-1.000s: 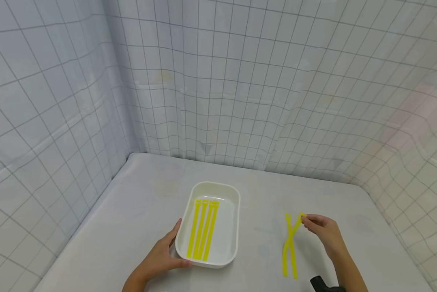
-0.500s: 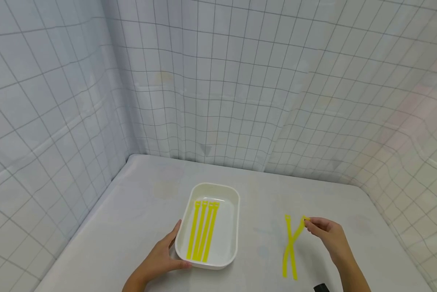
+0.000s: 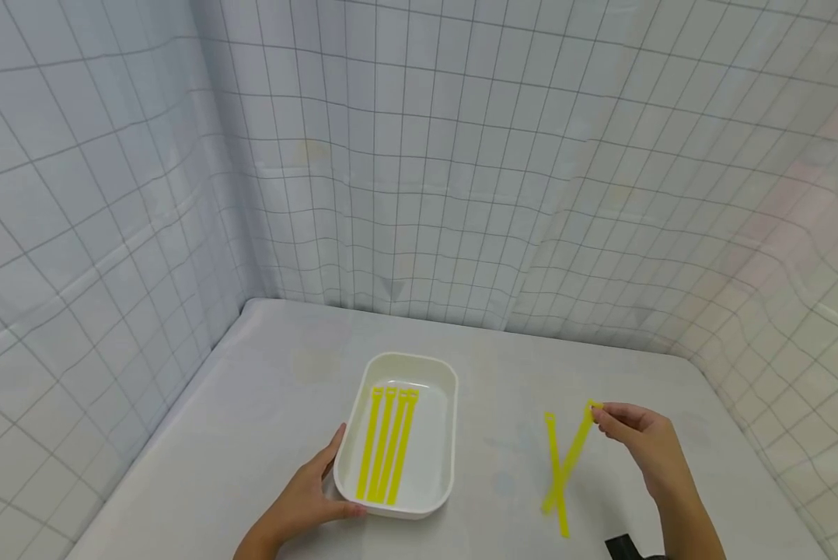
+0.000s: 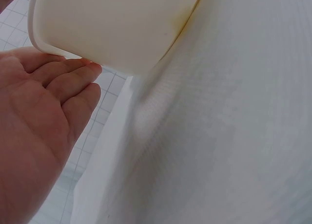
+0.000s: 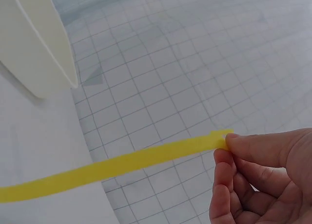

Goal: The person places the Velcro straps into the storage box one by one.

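Note:
My right hand (image 3: 643,443) pinches the slotted head of a yellow hook-and-loop cable strap (image 3: 577,447) between thumb and fingertips. The strap slants down to the left, its lower end blurred; in the right wrist view the held strap (image 5: 112,166) runs out to the left. A second yellow strap (image 3: 554,451) lies on the table, crossed by the held one in the head view. My left hand (image 3: 307,494) holds the near left corner of a white tray (image 3: 433,482), thumb at the front and fingers along the left side. Several yellow straps (image 3: 384,447) lie side by side in the tray.
A white cloth covers the table (image 3: 279,373). White curtains (image 3: 405,194) with a dark grid stand at the back and both sides. A black object (image 3: 623,547) shows by my right wrist at the lower edge.
My right hand has moved right and slightly up, drawing the pinched strap with it; the strap is straighter and its lower end has shifted up. The left hand stays on the tray.

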The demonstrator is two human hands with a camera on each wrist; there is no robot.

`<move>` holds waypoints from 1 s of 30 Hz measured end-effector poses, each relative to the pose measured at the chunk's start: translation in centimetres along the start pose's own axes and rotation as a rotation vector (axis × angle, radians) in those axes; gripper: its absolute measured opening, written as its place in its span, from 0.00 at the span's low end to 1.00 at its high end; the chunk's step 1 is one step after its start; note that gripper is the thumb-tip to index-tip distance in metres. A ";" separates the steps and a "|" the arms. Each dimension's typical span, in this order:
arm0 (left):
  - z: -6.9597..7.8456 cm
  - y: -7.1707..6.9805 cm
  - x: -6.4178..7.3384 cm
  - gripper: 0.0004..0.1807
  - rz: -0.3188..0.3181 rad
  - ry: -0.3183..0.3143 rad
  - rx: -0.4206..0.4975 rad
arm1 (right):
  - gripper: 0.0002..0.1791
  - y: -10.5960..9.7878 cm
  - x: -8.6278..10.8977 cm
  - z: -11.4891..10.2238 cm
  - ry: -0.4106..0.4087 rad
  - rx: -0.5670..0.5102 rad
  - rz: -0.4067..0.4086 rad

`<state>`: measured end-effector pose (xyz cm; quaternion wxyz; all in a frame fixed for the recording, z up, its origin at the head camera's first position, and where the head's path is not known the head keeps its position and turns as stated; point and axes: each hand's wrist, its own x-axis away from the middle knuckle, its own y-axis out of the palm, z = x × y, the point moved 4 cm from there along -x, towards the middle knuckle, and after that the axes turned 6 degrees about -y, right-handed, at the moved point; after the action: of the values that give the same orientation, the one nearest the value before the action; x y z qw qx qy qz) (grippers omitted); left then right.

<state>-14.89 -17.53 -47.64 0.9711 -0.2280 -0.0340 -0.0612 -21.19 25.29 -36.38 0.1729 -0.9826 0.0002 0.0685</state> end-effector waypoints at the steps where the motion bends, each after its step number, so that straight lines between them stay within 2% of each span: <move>1: 0.0 0.0 0.0 0.65 0.000 0.001 -0.003 | 0.19 0.1 -0.1 -0.2 -0.011 0.000 -0.002; 5: 0.1 0.0 0.0 0.65 0.000 0.006 -0.007 | 0.15 0.4 -0.5 -1.3 -0.054 -0.070 0.011; 9: 0.0 -0.1 0.0 0.65 0.002 0.005 -0.005 | 0.07 1.3 -1.4 -3.5 -0.139 -0.203 0.044; 14: -0.2 0.0 0.0 0.65 0.008 0.011 -0.010 | 0.04 3.8 -2.5 -6.5 -0.255 -0.289 0.033; 17: -0.2 0.0 0.0 0.65 0.006 0.014 -0.003 | 0.05 5.7 -2.9 -7.9 -0.288 -0.276 -0.015; 23: -0.3 -0.1 0.0 0.65 0.006 0.020 0.002 | 0.11 9.7 -3.1 -9.0 -0.283 -0.248 -0.116; 30: -0.2 -0.1 0.1 0.64 0.000 0.016 0.032 | 0.14 13.4 -2.8 -7.1 -0.191 -0.256 -0.186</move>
<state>-14.82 -17.70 -47.78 0.9749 -0.2121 -0.0273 -0.0626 -23.36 10.21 -34.00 0.0514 -0.9814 -0.1158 0.1446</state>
